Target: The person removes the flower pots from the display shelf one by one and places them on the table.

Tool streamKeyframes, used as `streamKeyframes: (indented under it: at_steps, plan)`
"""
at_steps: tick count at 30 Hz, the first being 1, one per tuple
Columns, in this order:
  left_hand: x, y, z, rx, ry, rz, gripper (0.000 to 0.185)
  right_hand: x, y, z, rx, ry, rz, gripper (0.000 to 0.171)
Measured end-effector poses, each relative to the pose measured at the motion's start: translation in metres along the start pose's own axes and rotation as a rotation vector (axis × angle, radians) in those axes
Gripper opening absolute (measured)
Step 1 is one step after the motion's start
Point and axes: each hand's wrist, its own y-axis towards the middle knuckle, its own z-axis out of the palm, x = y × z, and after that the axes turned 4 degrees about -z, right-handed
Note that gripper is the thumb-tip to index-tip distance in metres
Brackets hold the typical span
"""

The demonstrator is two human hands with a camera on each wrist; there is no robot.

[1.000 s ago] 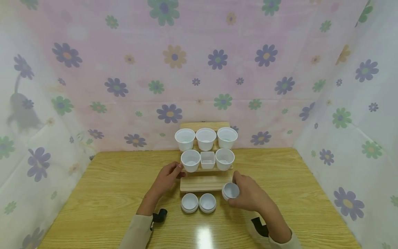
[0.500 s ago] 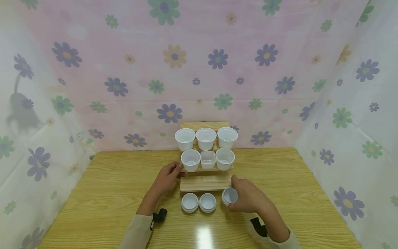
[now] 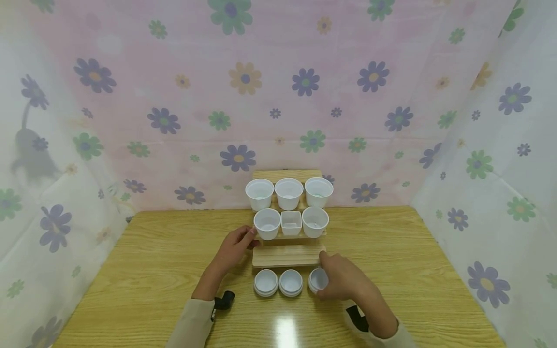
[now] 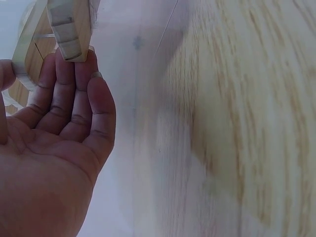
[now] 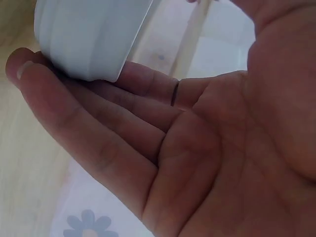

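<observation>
A tiered wooden stand [image 3: 288, 256] is centred near the back of the table. Its left end is held by my left hand [image 3: 232, 249]; in the left wrist view the fingers [image 4: 74, 98] reach round the shelf ends, with the thumb to the other side. My right hand [image 3: 344, 276] holds a small white cup [image 3: 318, 280] just in front of the lowest shelf's right end. In the right wrist view, its fingers lie along that cup's side [image 5: 94, 39]. Two similar white cups [image 3: 266, 282] stand side by side to its left.
Three white tubs [image 3: 288, 194] line the upper shelf. Below them stand two more round tubs [image 3: 267, 224] flanking a small square container [image 3: 291, 222]. The lowest shelf holds nothing. A flowered cloth [image 3: 278, 96] hangs behind and beside the wooden table [image 3: 174, 261].
My right hand has moved the white cup down and slightly left, closer to the row of the other two cups. The left hand stays at the stand's side.
</observation>
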Motion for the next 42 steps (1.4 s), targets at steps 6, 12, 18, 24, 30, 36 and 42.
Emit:
streamKeyframes:
  at_steps: [6, 12, 18, 24, 30, 36, 42]
  plan:
    - [-0.001, 0.0, 0.001, 0.0, 0.01, -0.001, 0.033, -0.001, 0.002, 0.004, 0.013, -0.015, -0.022, 0.059]
    - [-0.002, 0.0, 0.0, -0.009, 0.015, 0.01, 0.035, 0.0, 0.003, 0.006, 0.005, -0.054, -0.01, 0.059]
    - [-0.002, 0.0, 0.0, -0.01, 0.017, 0.003, 0.035, 0.001, 0.005, 0.008, 0.007, -0.075, 0.016, 0.058]
    - [-0.002, -0.001, 0.0, -0.009, 0.017, 0.0, 0.036, 0.001, 0.005, 0.01, -0.01, -0.083, 0.023, 0.055]
    - [-0.003, 0.0, 0.001, -0.011, 0.013, -0.004, 0.035, 0.004, 0.004, 0.007, -0.018, -0.064, 0.058, 0.052]
    - [-0.004, -0.001, 0.001, -0.006, 0.01, -0.006, 0.034, 0.008, 0.002, 0.003, -0.015, -0.032, 0.094, 0.047]
    - [-0.002, -0.001, 0.001, -0.006, 0.014, -0.003, 0.034, 0.01, 0.002, 0.003, -0.029, -0.062, 0.11, 0.04]
